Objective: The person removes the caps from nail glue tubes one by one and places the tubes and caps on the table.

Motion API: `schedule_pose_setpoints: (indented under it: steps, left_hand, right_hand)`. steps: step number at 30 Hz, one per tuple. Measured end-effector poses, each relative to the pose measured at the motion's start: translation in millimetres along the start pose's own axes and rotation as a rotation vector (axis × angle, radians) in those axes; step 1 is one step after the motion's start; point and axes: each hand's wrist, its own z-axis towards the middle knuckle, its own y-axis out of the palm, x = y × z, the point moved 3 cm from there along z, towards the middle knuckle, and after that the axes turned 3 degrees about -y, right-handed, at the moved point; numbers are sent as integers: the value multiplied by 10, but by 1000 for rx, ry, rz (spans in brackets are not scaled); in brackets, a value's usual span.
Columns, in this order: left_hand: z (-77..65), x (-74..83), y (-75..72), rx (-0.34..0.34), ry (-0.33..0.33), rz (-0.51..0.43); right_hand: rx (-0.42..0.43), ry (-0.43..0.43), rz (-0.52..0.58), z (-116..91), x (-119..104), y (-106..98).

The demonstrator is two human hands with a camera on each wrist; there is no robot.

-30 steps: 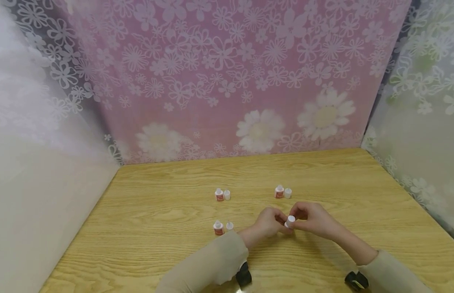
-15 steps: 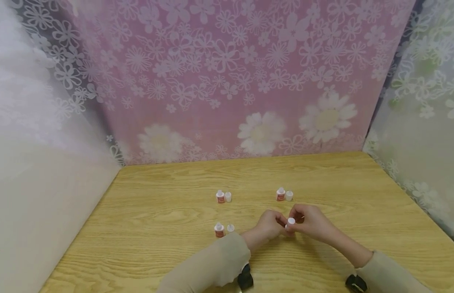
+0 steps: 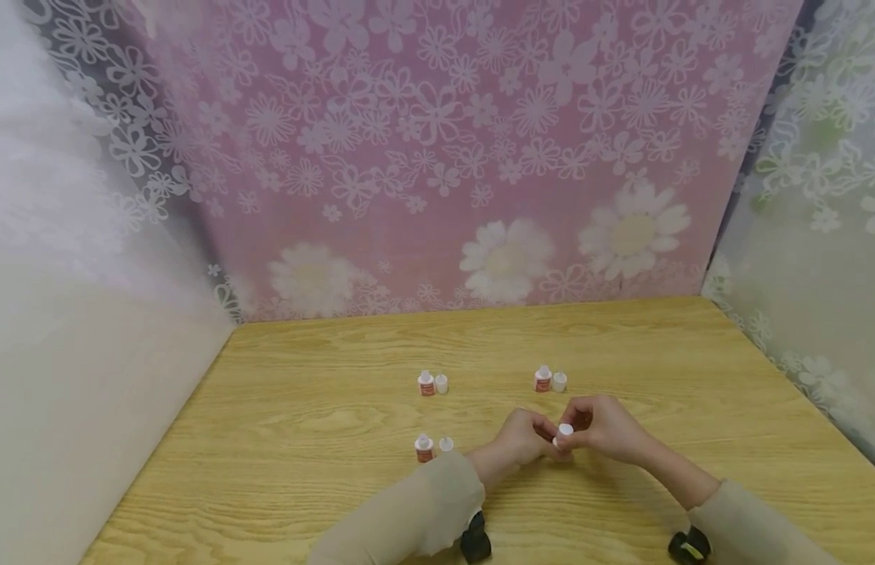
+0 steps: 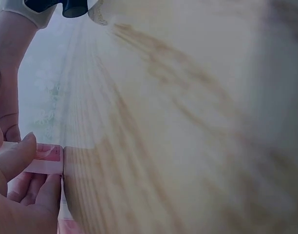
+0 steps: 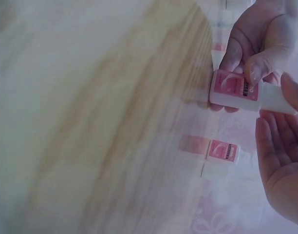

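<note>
A small white bottle (image 5: 235,88) with a pink-red label is held between both hands over the wooden table. My left hand (image 3: 519,438) grips its body, thumb across the label in the right wrist view. My right hand (image 3: 610,430) pinches the white cap (image 3: 565,431) at the bottle's top between thumb and fingers. Cap and bottle look joined; the seam is partly covered by fingers. In the left wrist view the label end of the bottle (image 4: 49,158) sticks out past the left fingers.
Three similar bottles stand uncapped on the table: back left (image 3: 426,384), back right (image 3: 543,379) and front left (image 3: 424,449), beside the left sleeve. Each has a white cap (image 3: 441,384) next to it. Flowered sheets (image 3: 508,259) close off the back and sides.
My right thumb and fingers have shifted round the cap, the thumb now lying across its front. The left hand keeps its grip on the bottle. The head view has tilted slightly upward.
</note>
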Motion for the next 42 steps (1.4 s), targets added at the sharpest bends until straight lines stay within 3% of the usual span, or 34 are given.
schedule_pose_setpoints:
  steps: [14,24,28,34,42]
  left_hand:
    - [25,4,9,-47,23,-21]
    - [12,14,-5,-41,-4,-28]
    - [16,-4,9,-10,1,-3]
    - [4,-5,26,12,-10,4]
    - [-9,32,16,13,-12,27]
  right_hand:
    - [-108,-84,114,45,50,-31]
    - [-166,-217,152,93,106,-28]
    - [-130,-138,97,59,87,-14]
    - [8,18,-50,-21,-16,-1]
    - [84,27,-86,-37,-64,10]
